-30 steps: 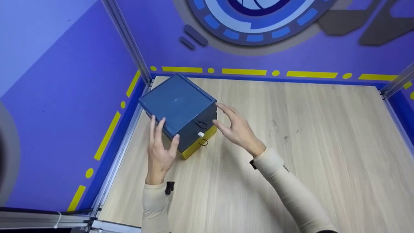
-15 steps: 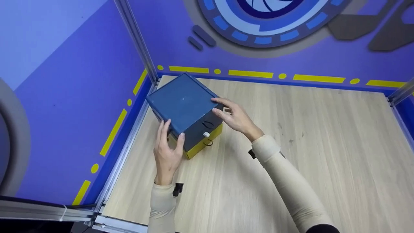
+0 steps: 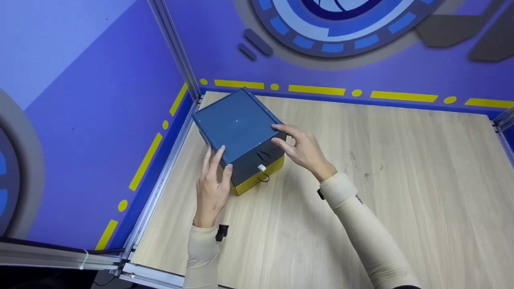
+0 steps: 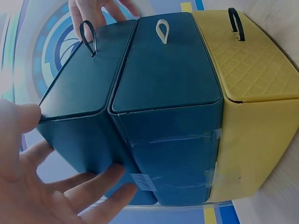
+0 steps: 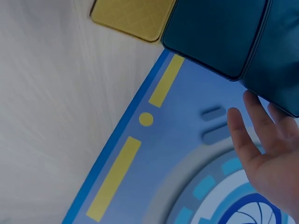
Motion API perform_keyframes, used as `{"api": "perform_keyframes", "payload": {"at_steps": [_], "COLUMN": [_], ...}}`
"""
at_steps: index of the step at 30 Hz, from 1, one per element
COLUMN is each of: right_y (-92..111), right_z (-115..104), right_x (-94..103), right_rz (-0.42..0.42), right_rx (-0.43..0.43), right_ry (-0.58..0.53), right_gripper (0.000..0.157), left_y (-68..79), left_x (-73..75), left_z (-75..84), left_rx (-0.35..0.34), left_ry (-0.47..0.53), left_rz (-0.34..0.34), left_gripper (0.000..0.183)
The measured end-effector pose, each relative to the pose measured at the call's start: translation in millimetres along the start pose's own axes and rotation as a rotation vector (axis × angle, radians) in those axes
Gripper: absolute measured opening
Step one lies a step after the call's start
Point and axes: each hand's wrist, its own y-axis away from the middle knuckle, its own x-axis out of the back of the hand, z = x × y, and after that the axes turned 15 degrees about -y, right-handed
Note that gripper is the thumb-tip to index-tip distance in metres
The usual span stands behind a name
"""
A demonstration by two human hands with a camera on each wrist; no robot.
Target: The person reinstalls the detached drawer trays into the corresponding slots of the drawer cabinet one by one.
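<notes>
Toward the left of the table stands a stack of three drawer boxes with pull loops on their fronts. The top blue box (image 3: 237,128) has a black loop, the middle blue box (image 4: 168,79) a white one, and the yellow box (image 3: 245,186) at the bottom a black one. Clear tape shows on the side of the stack. My left hand (image 3: 211,188) lies along the top box's left side, fingers spread, thumb at its front corner. On the other side my right hand (image 3: 308,151) touches the top box's right edge near the front corner, fingers extended.
The wooden table (image 3: 385,200) spreads right and front of the stack. A purple patterned wall (image 3: 321,76) stands behind, another to the left, meeting at a metal post (image 3: 176,48). A metal rail (image 3: 154,275) runs along the table's front left edge.
My right hand has come in from beside the box onto its top right edge. The top box has shifted slightly right. The head view has moved a little, sliding the scene right.
</notes>
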Motion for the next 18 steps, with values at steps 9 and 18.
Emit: {"api": "perform_keyframes", "payload": {"at_steps": [9, 18], "right_y": [25.0, 59.5], "right_z": [2.9, 9.2], "right_x": [14.8, 30.0], "right_rz": [0.124, 0.279], "right_rx": [0.071, 0.152], "right_ry": [0.096, 0.157], "right_gripper": [0.044, 0.042], "left_y": [-8.5, -14.5], "left_x": [-7.9, -26.4], "left_z": [6.6, 17.4], "left_rx": [-0.054, -0.160], "left_ry": [0.027, 0.067], "left_rz": [-0.119, -0.184], "left_gripper": [0.051, 0.050]}}
